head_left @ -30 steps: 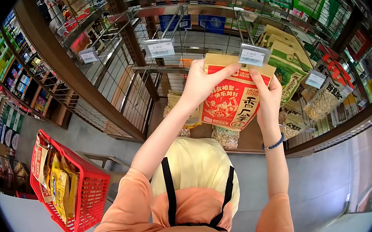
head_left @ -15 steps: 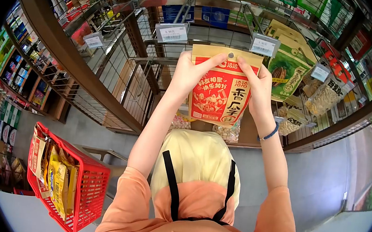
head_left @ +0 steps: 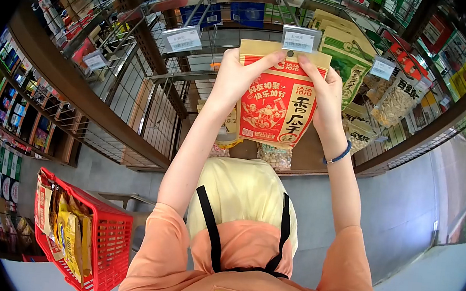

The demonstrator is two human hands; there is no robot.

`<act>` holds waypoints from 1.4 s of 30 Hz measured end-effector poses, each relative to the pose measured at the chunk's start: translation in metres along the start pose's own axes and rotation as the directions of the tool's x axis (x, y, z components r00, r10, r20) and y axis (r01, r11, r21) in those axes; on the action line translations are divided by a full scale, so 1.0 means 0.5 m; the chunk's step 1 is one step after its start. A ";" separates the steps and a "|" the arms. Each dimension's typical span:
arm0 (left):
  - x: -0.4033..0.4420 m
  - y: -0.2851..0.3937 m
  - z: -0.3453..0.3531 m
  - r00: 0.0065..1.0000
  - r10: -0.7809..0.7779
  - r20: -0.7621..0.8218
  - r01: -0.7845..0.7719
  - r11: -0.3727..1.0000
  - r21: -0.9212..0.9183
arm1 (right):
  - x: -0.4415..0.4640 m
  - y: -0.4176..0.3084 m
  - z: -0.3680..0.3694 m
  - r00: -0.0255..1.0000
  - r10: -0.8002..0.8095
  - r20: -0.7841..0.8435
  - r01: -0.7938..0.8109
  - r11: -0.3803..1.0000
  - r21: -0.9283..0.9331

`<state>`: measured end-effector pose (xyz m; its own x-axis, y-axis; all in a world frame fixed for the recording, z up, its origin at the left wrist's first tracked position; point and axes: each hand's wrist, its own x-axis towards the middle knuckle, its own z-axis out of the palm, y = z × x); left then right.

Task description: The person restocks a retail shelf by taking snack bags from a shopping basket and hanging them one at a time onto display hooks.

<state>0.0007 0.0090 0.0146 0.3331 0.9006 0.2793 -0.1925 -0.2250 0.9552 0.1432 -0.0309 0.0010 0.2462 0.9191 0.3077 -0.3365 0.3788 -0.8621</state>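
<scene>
Both my hands grip the top edge of a red and tan bag of sunflower seeds point(head_left: 273, 102), printed side facing me. My left hand point(head_left: 244, 68) pinches the top left part, thumb across the front. At the top right, my right hand point(head_left: 320, 84) holds on the same way, its thumb close to the hang hole; a blue band circles that wrist. The fingers behind the bag are hidden. The bag hangs upright in front of the rack, just under a price tag point(head_left: 300, 38). Green bags of seeds point(head_left: 347, 58) hang right of it.
A red shopping basket point(head_left: 111, 240) with several snack bags stands at the lower left. Another price tag point(head_left: 182, 39) fronts a hook on the wire rack. Clear bags of nuts point(head_left: 397, 99) hang to the right. A brown rack post point(head_left: 94, 101) rises at the left.
The bag sits slightly higher in view, still held by both hands. The rack, its tags and the green bags have shifted left in view, and the basket appears a little lower.
</scene>
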 end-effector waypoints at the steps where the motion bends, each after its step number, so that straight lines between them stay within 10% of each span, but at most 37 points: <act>1: -0.001 0.001 -0.002 1.000 0.008 -0.006 -0.008 1.000 0.000 | 0.000 0.002 0.002 1.000 0.009 0.005 -0.010 1.000 0.028; 17: -0.092 0.019 -0.181 0.962 -0.029 -0.272 0.017 0.999 -0.049 | -0.016 0.086 0.167 0.964 0.091 0.249 -0.081 0.996 -0.047; 42: -0.003 0.004 -0.005 0.996 0.081 0.038 -0.084 0.993 0.083 | -0.005 0.017 -0.009 0.975 -0.219 -0.020 0.205 0.939 -0.276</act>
<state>-0.0028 0.0081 0.0159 0.3511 0.8646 0.3594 -0.1422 -0.3302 0.9332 0.1437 -0.0303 -0.0088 0.3324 0.8112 0.4812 -0.0146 0.5146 -0.8573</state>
